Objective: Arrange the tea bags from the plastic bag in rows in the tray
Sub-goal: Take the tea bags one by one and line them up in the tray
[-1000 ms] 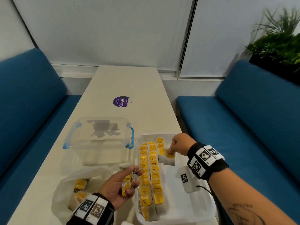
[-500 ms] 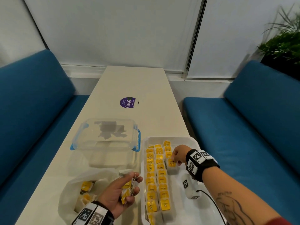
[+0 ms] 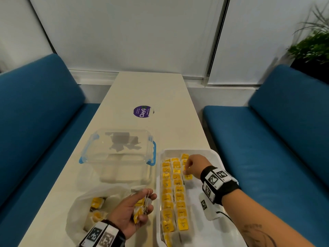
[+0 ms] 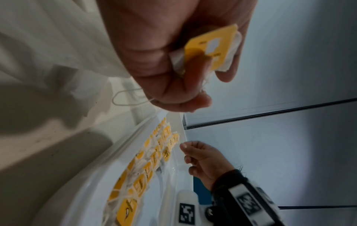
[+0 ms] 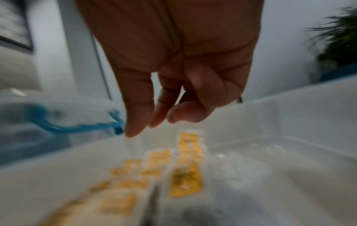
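A white tray (image 3: 204, 234) at the near right holds two long rows of yellow-tagged tea bags (image 3: 175, 193) and a short third row (image 3: 185, 156) at its far end. My right hand (image 3: 187, 168) hovers over that third row with loosely curled fingers and nothing in them; the wrist view shows it (image 5: 154, 122) just above the tags (image 5: 186, 178). My left hand (image 3: 144, 205) grips a small bunch of tea bags (image 3: 138, 213) beside the tray, one yellow tag (image 4: 210, 47) showing between its fingers. The plastic bag (image 3: 80, 211) lies under it with more tea bags (image 3: 97, 202) inside.
A clear lidded box with blue clips (image 3: 117, 154) stands just left of the tray's far end. A purple round sticker (image 3: 141, 111) is on the table beyond it. Blue benches run along both sides of the narrow table, and a plant stands at the far right.
My right hand has let go of the tea bag it was setting in the third row and has lifted slightly off it. The left hand keeps its bunch in the same place.
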Demonstrator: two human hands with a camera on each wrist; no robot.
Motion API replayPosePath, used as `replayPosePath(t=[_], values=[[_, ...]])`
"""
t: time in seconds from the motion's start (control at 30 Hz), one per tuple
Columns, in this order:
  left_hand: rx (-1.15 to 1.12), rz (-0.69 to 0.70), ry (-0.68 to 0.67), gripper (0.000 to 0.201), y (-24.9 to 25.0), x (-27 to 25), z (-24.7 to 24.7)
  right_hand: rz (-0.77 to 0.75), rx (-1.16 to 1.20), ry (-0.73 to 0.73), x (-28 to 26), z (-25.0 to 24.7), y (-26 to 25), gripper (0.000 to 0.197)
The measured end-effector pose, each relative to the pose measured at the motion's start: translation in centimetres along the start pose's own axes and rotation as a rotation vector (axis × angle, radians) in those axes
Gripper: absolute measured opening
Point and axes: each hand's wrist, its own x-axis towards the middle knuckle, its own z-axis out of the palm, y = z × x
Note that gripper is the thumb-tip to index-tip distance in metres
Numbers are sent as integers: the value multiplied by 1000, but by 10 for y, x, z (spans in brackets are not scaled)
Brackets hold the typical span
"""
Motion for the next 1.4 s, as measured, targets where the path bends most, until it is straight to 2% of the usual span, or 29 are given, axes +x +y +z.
replayPosePath(t=[0.07, 0.13, 0.2, 0.33, 0.47, 0.6, 0.7, 0.77, 0.83, 0.87, 0.93, 1.0, 1.23, 1.33, 1.4], values=[[5, 9, 4, 25, 0, -1, 2, -174, 19, -167, -29, 2, -14, 8], [4, 15, -2, 25, 0, -2, 4, -308, -57, -432, -58, 11, -29, 20], [7, 19, -13, 24, 0, -4, 7, -346, -194, -619, -76, 26, -39, 32], [26, 29, -36, 24, -1, -8, 10, -395, -432, -637, -87, 49, -46, 40], [37, 23, -58, 25, -4, -11, 10, -359, -371, -707, -91, 56, -46, 34], [52, 16, -75, 23, -8, -11, 9, -375, -388, -662, -94, 57, -47, 26], [72, 23, -72, 25, -8, -13, 9, -393, -413, -568, -96, 53, -48, 29], [143, 51, -52, 28, -7, -16, 11, -355, -280, -471, -95, 41, -45, 25], [248, 84, -26, 35, -7, -17, 14, -305, -54, -376, -94, 21, -40, 7], [294, 96, -20, 39, -7, -18, 16, -273, 75, -342, -94, 12, -38, 6], [375, 110, -33, 44, -9, -18, 20, -213, 284, -287, -93, -2, -34, 18], [449, 114, -56, 45, -11, -18, 24, -194, 422, -237, -94, -9, -31, 18], [523, 190, -48, 5, -15, -8, 41, -128, 738, -166, -89, -4, -22, 17], [513, 204, -24, 4, -15, -1, 43, -90, 700, -131, -89, -3, -17, 19], [493, 180, -2, 4, -15, 2, 43, -79, 605, -16, -83, -5, -12, 22]])
